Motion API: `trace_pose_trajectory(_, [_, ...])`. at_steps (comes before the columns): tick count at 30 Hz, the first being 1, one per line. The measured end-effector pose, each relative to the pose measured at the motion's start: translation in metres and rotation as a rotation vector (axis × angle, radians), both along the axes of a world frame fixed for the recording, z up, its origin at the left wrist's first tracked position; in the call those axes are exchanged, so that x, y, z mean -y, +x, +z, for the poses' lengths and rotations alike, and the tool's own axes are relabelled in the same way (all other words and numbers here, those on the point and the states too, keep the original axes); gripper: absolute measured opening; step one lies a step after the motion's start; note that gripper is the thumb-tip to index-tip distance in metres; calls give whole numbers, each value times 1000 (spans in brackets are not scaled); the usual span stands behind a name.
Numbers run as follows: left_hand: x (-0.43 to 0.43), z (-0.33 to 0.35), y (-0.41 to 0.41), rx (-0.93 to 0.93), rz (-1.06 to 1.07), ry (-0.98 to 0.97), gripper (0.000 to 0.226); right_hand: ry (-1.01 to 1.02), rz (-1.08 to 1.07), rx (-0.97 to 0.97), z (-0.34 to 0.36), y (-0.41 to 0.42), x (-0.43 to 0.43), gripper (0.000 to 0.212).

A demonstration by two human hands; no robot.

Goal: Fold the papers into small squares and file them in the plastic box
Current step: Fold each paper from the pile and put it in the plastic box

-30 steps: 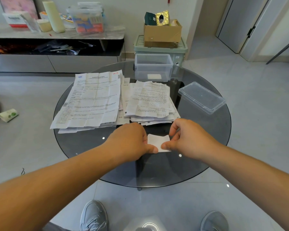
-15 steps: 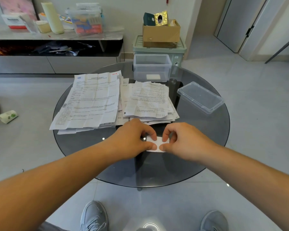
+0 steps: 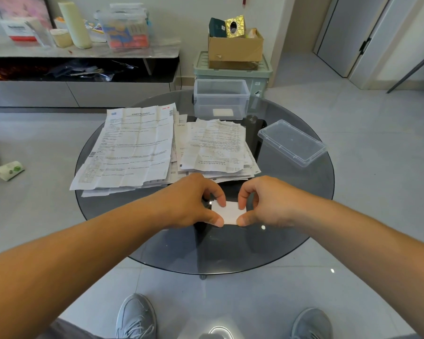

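I held the small white folded paper square [image 3: 228, 213] down on the round dark glass tabletop [image 3: 294, 216], near its front edge and just in front of the loose sheets. My left hand [image 3: 191, 204] pinched its left side, thumb at the near corner and forefinger on top. My right hand [image 3: 267, 204] pinched the right side the same way, so the fingers [image 3: 242, 200] of both hands were clamped on the paper and neither hand was free.

As I judged it, the step was setting the last crease. To do it well I needed the edges flush before pressing, then a firm thumb run along the fold against the hard glass so the packet would not spring open. The glass looked slick, so one hand ought to anchor the square while the other pressed.

The square showed a plain white upper face with no print, roughly equal sides, and a sliver of another layer peeking out behind my left forefinger.

The clear rectangular plastic box [image 3: 245, 99] stood open at the far edge of the tabletop with one folded white piece [image 3: 222, 112] on its floor. Its clear plastic lid [image 3: 291, 143] lay apart toward the right edge. Two stacks of creased printed sheets [image 3: 132, 148] lay unfolded across the middle and left.
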State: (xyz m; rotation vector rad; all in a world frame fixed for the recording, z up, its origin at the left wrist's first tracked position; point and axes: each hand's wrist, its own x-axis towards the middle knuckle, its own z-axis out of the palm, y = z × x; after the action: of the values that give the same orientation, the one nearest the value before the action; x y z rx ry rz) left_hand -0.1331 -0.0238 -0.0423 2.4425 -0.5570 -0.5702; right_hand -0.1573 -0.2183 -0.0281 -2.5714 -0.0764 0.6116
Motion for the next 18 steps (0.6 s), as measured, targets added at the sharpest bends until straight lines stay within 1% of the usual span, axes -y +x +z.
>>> trace_pose_trajectory(8, [-2, 0, 5, -8, -3, 56, 31, -25, 48, -44, 4, 6, 3, 24])
trace_pose_trajectory(13, [-1, 2, 6, -14, -18, 84, 36, -113, 129, -65, 8, 11, 1, 24])
trace_pose_trajectory(18, [0, 3, 6, -18, -23, 104, 36, -192, 218, -75, 14, 14, -1, 24])
